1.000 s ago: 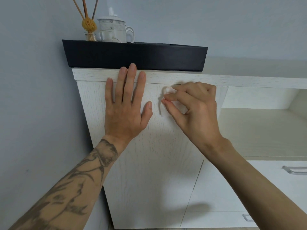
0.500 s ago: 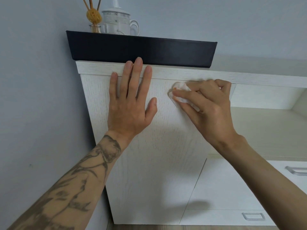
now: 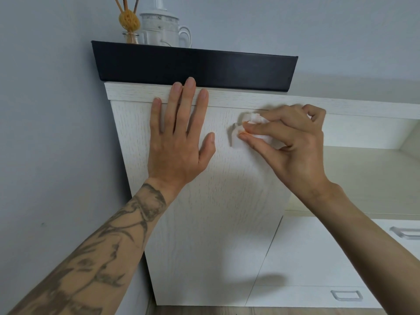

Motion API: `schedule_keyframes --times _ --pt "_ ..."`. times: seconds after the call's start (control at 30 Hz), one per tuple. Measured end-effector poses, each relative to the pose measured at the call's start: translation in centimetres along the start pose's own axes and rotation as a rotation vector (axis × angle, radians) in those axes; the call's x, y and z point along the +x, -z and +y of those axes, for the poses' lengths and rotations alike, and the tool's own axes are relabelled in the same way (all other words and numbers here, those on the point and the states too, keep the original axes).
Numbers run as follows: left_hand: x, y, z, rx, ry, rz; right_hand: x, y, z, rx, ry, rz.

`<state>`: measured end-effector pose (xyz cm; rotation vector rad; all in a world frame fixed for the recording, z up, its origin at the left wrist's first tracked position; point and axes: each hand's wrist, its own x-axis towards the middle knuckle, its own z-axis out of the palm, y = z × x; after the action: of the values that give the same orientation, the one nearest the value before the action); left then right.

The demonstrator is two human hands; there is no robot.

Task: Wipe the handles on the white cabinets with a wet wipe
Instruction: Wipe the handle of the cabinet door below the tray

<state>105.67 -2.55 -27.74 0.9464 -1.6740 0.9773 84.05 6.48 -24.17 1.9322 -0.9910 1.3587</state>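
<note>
1. Left hand (image 3: 179, 144): open, fingers straight, palm flat against the tall white cabinet door (image 3: 216, 212). The three longest fingertips reach past the door's upper edge onto the cabinet top panel (image 3: 250, 100). The forearm below it is tattooed.
2. Right hand (image 3: 295, 153): thumb and first two fingers pinch a crumpled wet wipe (image 3: 255, 120). The ring and little fingers are curled back.
3. Wet wipe: white and bunched, held against the upper part of the door, just right of the left thumb and apart from it. A loose fold hangs at its left end and casts a shadow on the door. Whether a handle lies beneath the wipe cannot be told.
4. Handles in view: a lower handle (image 3: 346, 294) of metal on the low drawer front at bottom right, and a side handle (image 3: 404, 233) at the right edge, partly cut off. Both are well apart from the hands.
5. A black box (image 3: 195, 67) sits on the cabinet top, directly above the left fingertips. Behind it stand a reed diffuser (image 3: 129, 21) and a white lidded jug (image 3: 163, 28).
6. An open shelf (image 3: 363, 173) lies right of the door, behind the right hand. A grey wall (image 3: 45, 133) lies to the left.
</note>
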Motion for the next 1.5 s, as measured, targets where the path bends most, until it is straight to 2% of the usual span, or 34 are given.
schedule_keyframes --times 0.17,0.3,0.4,0.53,0.83,1.03,1.2,1.4,1.5 --pt "0.0 0.0 0.0 -0.005 0.003 -0.003 0.5 -0.3 -0.6 0.003 -0.041 -0.026" --pt "0.0 0.0 0.1 -0.001 0.002 -0.001 0.7 -0.9 -1.9 -0.005 -0.160 -0.007" --pt "0.0 0.0 0.1 -0.012 0.001 0.009 1.5 -1.6 -2.6 -0.073 -0.137 -0.039" --pt "0.0 0.0 0.1 -0.015 0.006 0.006 0.6 0.8 -0.7 0.009 -0.184 -0.059" --pt "-0.1 -0.1 0.0 -0.018 0.003 0.016 -2.3 4.6 1.8 -0.032 -0.296 0.058" --pt "-0.1 -0.2 0.0 -0.022 0.004 0.012 -2.0 3.9 1.3 -0.060 -0.203 -0.023" --pt "-0.1 -0.2 0.1 -0.018 0.004 0.009 -3.1 5.7 1.6 -0.047 -0.431 0.169" --pt "0.0 -0.2 0.0 -0.014 0.005 0.017 -3.3 3.3 -0.9 0.073 -0.497 0.164" --pt "-0.1 -0.2 0.1 -0.017 0.007 0.008 -4.1 3.6 -1.8 0.031 -0.461 0.196"
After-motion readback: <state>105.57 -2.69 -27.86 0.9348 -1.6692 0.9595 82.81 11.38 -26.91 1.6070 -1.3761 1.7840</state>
